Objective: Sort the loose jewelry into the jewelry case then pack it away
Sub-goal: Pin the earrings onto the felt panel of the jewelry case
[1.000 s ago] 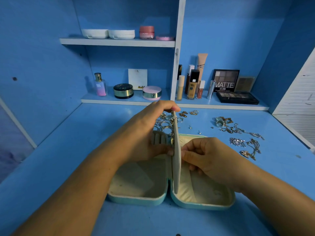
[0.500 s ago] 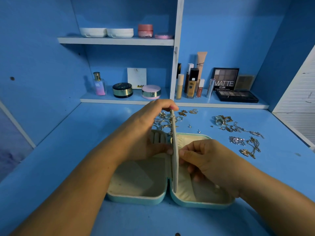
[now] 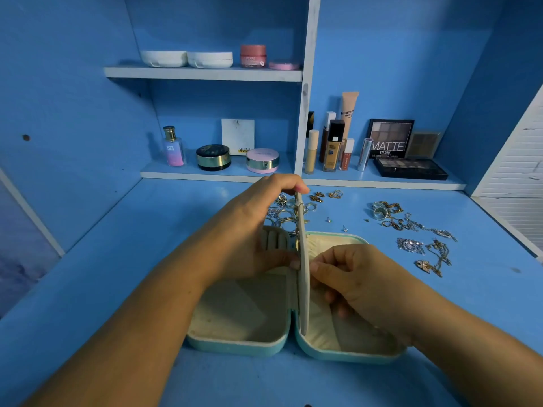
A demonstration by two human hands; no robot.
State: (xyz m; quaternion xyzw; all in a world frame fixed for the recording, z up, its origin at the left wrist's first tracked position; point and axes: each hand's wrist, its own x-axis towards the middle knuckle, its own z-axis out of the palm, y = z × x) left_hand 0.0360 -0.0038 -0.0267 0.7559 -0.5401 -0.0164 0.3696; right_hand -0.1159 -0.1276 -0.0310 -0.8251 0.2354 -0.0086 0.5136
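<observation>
Blue shelving backs a blue counter (image 3: 102, 274). On the shelf up left of the case, a bottle (image 3: 174, 148) reads SB and a white card (image 3: 238, 135) reads NUDE. The left hand (image 3: 249, 236) pinches the upright flap (image 3: 303, 295) at the middle of the open case (image 3: 235, 346). The right hand (image 3: 361, 277) curls its fingers against the flap's right face; what they grasp, I cannot tell. Rings (image 3: 286, 214) lie behind the case and chains (image 3: 411, 224) lie to its right. A palette (image 3: 390, 138) beyond them reads MATTE.
</observation>
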